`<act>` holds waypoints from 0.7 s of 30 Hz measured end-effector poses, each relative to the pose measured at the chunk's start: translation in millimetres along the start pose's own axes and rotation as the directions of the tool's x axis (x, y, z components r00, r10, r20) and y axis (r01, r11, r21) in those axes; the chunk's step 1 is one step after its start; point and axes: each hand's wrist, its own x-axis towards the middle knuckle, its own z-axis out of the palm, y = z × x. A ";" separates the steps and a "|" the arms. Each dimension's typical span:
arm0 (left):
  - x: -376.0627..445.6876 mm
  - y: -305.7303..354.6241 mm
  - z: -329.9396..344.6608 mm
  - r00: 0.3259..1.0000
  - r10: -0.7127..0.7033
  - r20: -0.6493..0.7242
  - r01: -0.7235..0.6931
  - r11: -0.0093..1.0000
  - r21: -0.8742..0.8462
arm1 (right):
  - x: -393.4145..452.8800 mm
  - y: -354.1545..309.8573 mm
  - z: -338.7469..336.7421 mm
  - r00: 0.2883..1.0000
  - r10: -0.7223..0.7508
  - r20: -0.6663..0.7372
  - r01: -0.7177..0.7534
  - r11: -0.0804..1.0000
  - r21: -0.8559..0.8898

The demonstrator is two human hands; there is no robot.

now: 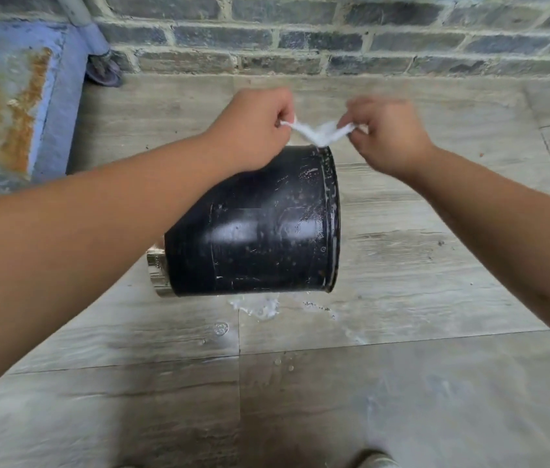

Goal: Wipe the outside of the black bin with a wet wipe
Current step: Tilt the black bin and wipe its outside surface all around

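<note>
While both arms reached forward over the floor (435,265), the left hand (253,130) and the right hand (388,136) held one white wet wipe (320,133) between them, each hand at one end. The fingers of the left hand were curled and pinched the left end of the wipe; the fingers of the right hand pinched the right end, though this hand was blurred and its single fingers were hard to tell. The wipe hung a little in the middle, and its lowest part was at the upper edge of the black bin (260,231); I could not tell if it touched the bin or was only in front of it.

The black bin lay on its side on the tiled floor, near the middle of it, with one end to the left and the other to the right. Its outside was shiny and wet, with pale spots and streaks. A silver metal part (157,268) showed at its left end. White foam (260,309) and water drops lay on the floor just beside the lower edge of the bin. A brick wall (334,38) stood along the far edge of the floor, and a blue rusty panel (13,96) was at the far left corner
</note>
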 end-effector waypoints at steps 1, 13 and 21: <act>-1.4 -1.7 7.5 0.997 0.022 0.076 -0.026 0.998 0.055 | -5.0 2.1 10.1 0.998 0.009 0.063 -0.009 1.000 -0.006; -68.0 13.3 18.6 0.876 0.295 0.381 -0.409 0.874 0.262 | -80.8 2.9 16.6 0.988 -0.118 0.097 0.115 0.992 0.044; -121.0 25.2 37.4 0.763 0.411 0.498 -0.613 0.703 0.359 | -128.3 -5.2 29.0 0.957 -0.237 0.166 0.232 0.971 0.050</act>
